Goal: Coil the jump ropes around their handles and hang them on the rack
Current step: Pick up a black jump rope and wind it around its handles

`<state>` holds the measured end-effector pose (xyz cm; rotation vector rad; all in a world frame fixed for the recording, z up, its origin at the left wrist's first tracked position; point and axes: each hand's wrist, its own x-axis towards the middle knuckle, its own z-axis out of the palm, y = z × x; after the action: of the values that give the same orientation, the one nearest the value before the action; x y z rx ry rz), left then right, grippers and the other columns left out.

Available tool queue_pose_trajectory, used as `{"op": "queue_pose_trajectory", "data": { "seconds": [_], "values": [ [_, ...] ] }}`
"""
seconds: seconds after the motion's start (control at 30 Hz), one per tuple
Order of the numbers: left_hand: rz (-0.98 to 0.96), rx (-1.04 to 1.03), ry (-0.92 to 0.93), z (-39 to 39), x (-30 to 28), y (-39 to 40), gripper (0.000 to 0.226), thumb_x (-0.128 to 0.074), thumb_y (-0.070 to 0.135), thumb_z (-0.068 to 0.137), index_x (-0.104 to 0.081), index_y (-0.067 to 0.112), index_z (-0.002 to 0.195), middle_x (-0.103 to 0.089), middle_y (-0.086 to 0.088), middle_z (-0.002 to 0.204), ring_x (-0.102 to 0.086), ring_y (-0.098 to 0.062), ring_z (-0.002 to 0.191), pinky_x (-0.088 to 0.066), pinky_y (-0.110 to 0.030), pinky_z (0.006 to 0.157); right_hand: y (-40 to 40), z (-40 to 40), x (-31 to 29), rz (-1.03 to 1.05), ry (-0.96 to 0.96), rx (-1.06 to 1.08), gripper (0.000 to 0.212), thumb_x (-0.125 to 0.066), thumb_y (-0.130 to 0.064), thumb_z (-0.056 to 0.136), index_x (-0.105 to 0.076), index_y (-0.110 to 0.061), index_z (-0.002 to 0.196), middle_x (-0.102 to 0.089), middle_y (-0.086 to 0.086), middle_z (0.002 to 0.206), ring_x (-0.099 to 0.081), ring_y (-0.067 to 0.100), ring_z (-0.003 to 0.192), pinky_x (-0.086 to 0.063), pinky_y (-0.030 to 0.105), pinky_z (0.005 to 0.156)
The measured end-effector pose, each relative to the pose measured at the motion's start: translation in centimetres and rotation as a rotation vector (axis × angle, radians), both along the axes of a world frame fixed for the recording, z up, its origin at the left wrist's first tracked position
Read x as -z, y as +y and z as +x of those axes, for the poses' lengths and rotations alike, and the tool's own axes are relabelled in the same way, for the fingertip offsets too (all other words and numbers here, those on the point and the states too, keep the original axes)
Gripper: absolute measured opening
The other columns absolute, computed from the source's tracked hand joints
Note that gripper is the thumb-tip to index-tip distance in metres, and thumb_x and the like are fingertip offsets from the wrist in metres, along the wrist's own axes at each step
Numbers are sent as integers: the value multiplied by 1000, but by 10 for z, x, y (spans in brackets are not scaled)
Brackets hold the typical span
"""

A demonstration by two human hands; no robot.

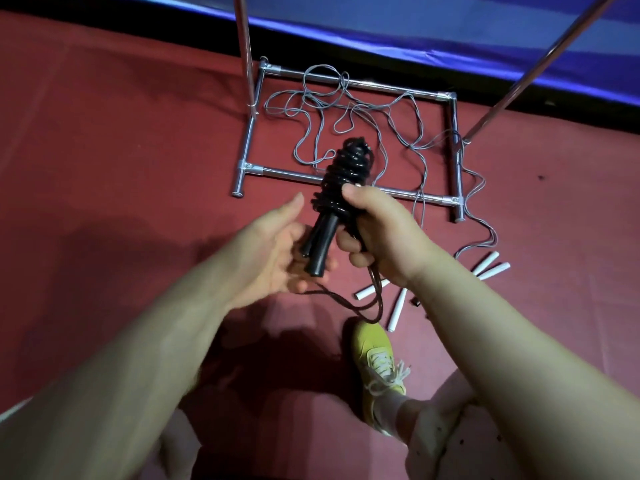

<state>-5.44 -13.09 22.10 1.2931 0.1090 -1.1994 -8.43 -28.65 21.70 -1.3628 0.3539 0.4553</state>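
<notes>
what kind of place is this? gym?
Probably a gym or sports room, though little of it shows. Cues: dark red matted floor, a blue padded mat edge along the far side, and loose grey jump ropes lying across the metal rack base.

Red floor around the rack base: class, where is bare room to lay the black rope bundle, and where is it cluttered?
Free: the red floor left of the rack base. Crowded: inside the base, where grey rope lies tangled, and by the white handles near the yellow shoe.
</notes>
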Motion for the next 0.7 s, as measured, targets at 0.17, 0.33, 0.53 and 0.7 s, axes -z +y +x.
{"op": "queue_pose_trajectory", "data": {
  "seconds": [0.17,0.33,0.53,0.7],
  "values": [
    [-548,64,427,-12,2,2,85,-39,83,64,-71,6,80,-65,-7,63,-60,-20,50,-42,-21,47,-1,-2,-5,171,-147,-180,107,-68,-58,49,-35,29,101,-38,-3,46,-40,9,39,-13,27,43],
    [-512,151,423,-12,-1,2,78,-19,83,71,-55,16,54,-42,5,40,-35,-6,32,-24,-16,40,-1,-3,-6,215,-178,-213,71,-70,-60,55,-48,-2,89,-40,-9,50,-32,5,44,-19,18,41],
    [-216,116,-37,-8,-12,2,70,-16,69,72,-58,17,50,-37,2,39,-24,-8,31,-16,-20,40,-16,-2,-13,193,-189,-319,51,-64,-63,73,-56,-13,83,-54,-10,60,-34,3,40,-17,18,37],
    [69,-66,-226,0,-3,2,69,-20,70,83,-47,11,59,-40,0,41,-26,-11,30,-18,-19,38,-9,0,-9,-294,-115,-127,47,-46,-56,85,-39,-16,62,-27,-5,48,-17,12,43,-12,23,43]
  ]
}}
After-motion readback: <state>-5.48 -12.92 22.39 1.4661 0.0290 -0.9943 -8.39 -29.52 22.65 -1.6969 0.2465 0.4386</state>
